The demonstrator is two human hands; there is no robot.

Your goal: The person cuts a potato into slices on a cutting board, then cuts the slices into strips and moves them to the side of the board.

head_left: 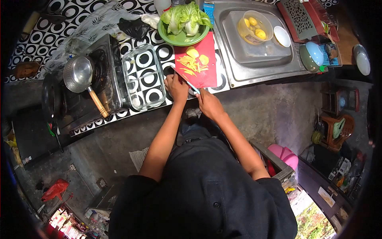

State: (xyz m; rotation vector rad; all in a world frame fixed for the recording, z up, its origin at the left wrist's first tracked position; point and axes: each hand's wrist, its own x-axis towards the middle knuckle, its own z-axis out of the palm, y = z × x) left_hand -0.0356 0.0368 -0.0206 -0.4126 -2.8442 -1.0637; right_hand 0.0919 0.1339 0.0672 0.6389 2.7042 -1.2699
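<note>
My right hand (210, 104) is closed round the light blue handle of a knife (193, 87) at the front edge of a red cutting board (209, 77). The blade points up and left towards my left hand (177, 87). That hand is at the board's lower left corner with its fingers curled; what they hold, if anything, is hidden. Thin yellow sticks (188, 63), which look like cut potato, lie scattered on the board. Behind them are larger yellow pieces (192, 52) with rounded sides.
Behind the board, a green plate (184, 40) holds leafy greens (187, 19). A glass dish (144, 77) stands left, then a stove (107, 75) with a wooden-handled strainer ladle (78, 73). To the right, a bowl (243, 30) of yellow potatoes sits in the sink area (232, 75).
</note>
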